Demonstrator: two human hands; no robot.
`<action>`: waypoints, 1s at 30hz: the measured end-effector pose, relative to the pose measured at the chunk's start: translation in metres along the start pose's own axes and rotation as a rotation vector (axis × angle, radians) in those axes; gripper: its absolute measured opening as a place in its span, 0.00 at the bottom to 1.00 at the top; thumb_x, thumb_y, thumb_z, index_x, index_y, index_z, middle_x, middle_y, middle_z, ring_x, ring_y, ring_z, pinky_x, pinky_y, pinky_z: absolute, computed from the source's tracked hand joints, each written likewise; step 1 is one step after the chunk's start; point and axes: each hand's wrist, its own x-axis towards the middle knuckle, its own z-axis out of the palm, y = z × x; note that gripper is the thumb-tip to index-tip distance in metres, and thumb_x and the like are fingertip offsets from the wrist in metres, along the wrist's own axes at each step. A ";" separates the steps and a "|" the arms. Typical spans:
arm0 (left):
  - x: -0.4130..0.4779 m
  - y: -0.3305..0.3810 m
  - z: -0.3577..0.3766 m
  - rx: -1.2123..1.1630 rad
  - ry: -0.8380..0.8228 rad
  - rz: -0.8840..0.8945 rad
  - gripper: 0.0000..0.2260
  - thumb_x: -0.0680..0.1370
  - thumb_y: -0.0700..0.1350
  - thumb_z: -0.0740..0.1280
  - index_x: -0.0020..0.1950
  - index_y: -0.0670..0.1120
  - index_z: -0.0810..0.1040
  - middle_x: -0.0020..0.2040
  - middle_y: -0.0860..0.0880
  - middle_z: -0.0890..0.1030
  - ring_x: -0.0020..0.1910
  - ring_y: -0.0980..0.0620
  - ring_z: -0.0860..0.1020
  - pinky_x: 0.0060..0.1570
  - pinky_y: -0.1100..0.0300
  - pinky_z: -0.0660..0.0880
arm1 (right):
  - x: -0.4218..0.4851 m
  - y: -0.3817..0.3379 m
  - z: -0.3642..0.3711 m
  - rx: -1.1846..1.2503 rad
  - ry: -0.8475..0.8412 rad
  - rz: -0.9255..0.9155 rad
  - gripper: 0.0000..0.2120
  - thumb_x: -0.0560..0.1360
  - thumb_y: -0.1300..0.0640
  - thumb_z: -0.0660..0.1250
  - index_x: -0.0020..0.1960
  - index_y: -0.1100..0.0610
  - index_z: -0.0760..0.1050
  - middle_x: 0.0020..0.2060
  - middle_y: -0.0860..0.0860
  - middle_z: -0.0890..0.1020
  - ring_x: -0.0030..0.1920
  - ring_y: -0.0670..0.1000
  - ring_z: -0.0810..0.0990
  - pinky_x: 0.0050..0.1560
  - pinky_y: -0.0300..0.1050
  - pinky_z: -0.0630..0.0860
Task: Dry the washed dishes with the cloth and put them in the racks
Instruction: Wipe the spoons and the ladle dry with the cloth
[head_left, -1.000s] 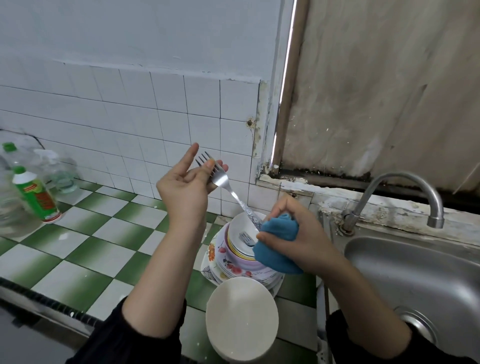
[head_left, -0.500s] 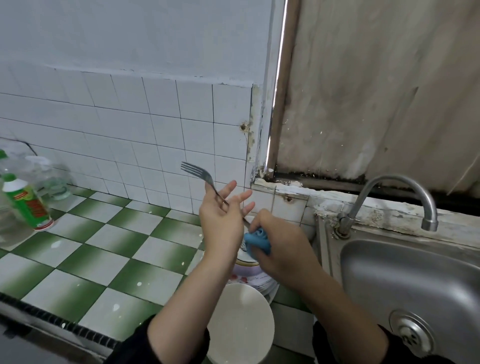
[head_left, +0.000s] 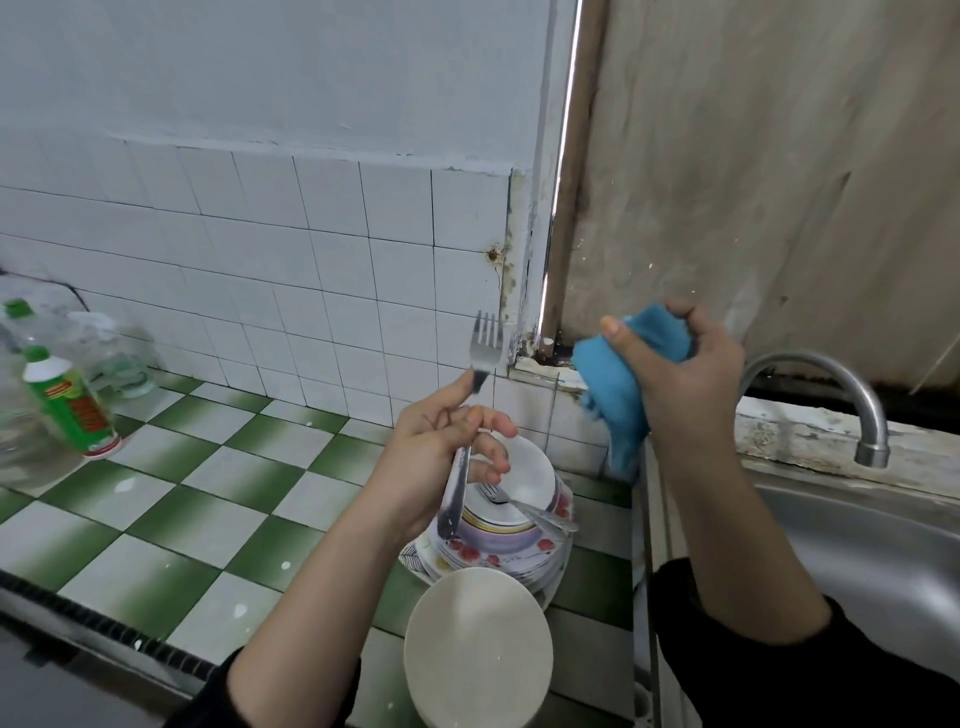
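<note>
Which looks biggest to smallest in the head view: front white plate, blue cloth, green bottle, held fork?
1. White plate, though it is nearest the camera.
2. Blue cloth, partly hidden.
3. Green bottle and fork: unranked; the fork is longer but thinner.

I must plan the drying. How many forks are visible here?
2. One fork stands upright in the left hand; the second fork lies in the top bowl of the dish stack. Others may be hidden under dishes.

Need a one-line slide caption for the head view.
Left hand holds a fork upright while right hand grips a blue cloth, above stacked dishes beside the sink.
</note>
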 end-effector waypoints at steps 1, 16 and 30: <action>0.000 -0.002 0.000 0.029 -0.006 0.000 0.21 0.82 0.31 0.53 0.73 0.43 0.67 0.34 0.44 0.80 0.24 0.50 0.74 0.24 0.62 0.69 | 0.003 -0.004 0.005 -0.006 0.036 -0.028 0.13 0.68 0.54 0.79 0.44 0.50 0.75 0.42 0.50 0.82 0.44 0.58 0.83 0.45 0.56 0.82; -0.016 -0.008 0.000 0.123 -0.175 -0.081 0.27 0.79 0.27 0.50 0.63 0.53 0.76 0.26 0.51 0.65 0.22 0.58 0.56 0.24 0.72 0.53 | -0.014 0.008 0.052 -0.170 -0.208 -0.128 0.08 0.76 0.52 0.71 0.55 0.51 0.77 0.47 0.43 0.81 0.48 0.41 0.80 0.52 0.37 0.76; -0.027 -0.008 -0.007 0.125 -0.275 -0.015 0.22 0.73 0.34 0.58 0.65 0.48 0.73 0.26 0.51 0.65 0.21 0.57 0.58 0.23 0.71 0.58 | -0.034 0.008 0.053 -0.024 -0.298 -0.062 0.07 0.73 0.53 0.72 0.50 0.48 0.78 0.47 0.48 0.84 0.50 0.48 0.82 0.51 0.45 0.80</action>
